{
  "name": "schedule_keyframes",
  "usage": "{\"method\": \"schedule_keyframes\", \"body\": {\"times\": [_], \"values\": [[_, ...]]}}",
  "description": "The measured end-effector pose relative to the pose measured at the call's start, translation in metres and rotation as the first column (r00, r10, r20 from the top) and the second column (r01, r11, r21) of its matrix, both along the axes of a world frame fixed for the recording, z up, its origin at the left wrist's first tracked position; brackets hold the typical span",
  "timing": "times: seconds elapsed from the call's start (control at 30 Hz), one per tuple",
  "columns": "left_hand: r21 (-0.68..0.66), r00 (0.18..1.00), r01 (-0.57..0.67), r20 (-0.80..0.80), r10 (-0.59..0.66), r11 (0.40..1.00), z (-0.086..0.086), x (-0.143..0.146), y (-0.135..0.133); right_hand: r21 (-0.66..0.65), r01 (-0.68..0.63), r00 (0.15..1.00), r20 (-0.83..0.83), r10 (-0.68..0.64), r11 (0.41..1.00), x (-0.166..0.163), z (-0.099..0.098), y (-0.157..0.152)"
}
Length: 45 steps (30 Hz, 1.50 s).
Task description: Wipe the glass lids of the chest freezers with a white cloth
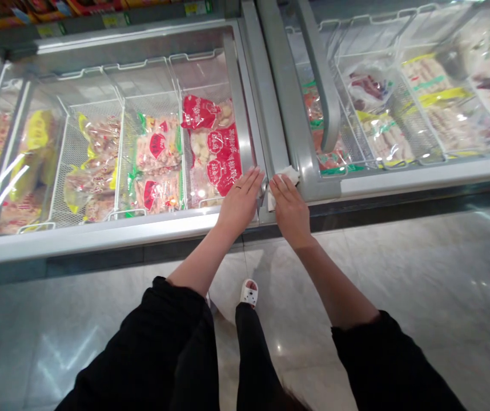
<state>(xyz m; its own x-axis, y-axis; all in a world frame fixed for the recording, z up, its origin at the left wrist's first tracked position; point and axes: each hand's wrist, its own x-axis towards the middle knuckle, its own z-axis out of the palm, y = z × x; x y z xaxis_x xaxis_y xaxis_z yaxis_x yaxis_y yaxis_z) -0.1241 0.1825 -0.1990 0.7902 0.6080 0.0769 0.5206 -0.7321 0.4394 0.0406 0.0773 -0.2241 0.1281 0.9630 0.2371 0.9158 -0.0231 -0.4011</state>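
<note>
My left hand (240, 201) lies flat, fingers stretched out, on the right end of the left freezer's glass lid (99, 142). My right hand (288, 206) presses flat on a white cloth (285, 174) against the grey frame (270, 125) between the two chest freezers. The cloth pokes out above and left of the fingers. Red bags of frozen food (217, 151) lie under the glass just left of my left hand.
The right freezer (399, 114) holds wire baskets with clear bags of frozen food, and a grey lid handle (322, 80) runs across it. More bagged food fills the left baskets (95, 165). Glossy tiled floor (420, 297) lies below; my foot in a white shoe (249, 292) shows.
</note>
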Motion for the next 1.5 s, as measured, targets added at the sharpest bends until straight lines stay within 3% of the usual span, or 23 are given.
{"method": "schedule_keyframes", "body": {"times": [0.23,0.4,0.5,0.67,0.77,1.03,1.3,1.5], "values": [[-0.023,0.999,-0.046,0.016,0.047,0.999,-0.005,0.001,-0.007,0.01,-0.068,0.996,-0.063,0.069,0.998,0.011,-0.004,-0.036],[-0.02,0.998,-0.064,-0.005,0.064,0.998,-0.003,0.001,-0.008,-0.055,0.073,0.993,-0.088,-0.077,0.996,0.009,-0.002,0.01],[-0.023,0.997,-0.069,-0.016,0.069,0.997,-0.002,0.002,-0.007,-0.063,0.085,0.991,-0.094,-0.091,0.994,0.007,0.003,0.034],[-0.031,0.996,-0.08,-0.046,0.079,0.996,0.002,0.001,-0.007,-0.064,-0.045,0.993,-0.114,0.037,0.997,0.015,0.004,0.008],[-0.026,0.995,-0.089,-0.056,0.088,0.996,0.004,0.001,-0.009,-0.062,-0.055,0.993,-0.105,0.049,0.997,0.021,0.001,-0.005],[0.002,0.989,-0.122,-0.083,0.122,0.992,0.004,0.002,-0.011,-0.109,0.037,0.987,-0.153,-0.054,0.993,0.023,-0.001,0.071],[-0.02,0.989,-0.148,-0.029,0.147,0.989,0.001,0.002,-0.012,-0.061,-0.002,0.99,-0.143,-0.006,0.998,0.023,-0.003,0.028],[-0.068,0.988,-0.151,-0.006,0.151,0.986,0.001,0.002,-0.009,-0.088,0.106,0.978,-0.173,-0.12,0.99,0.024,0.0,0.086]]}}
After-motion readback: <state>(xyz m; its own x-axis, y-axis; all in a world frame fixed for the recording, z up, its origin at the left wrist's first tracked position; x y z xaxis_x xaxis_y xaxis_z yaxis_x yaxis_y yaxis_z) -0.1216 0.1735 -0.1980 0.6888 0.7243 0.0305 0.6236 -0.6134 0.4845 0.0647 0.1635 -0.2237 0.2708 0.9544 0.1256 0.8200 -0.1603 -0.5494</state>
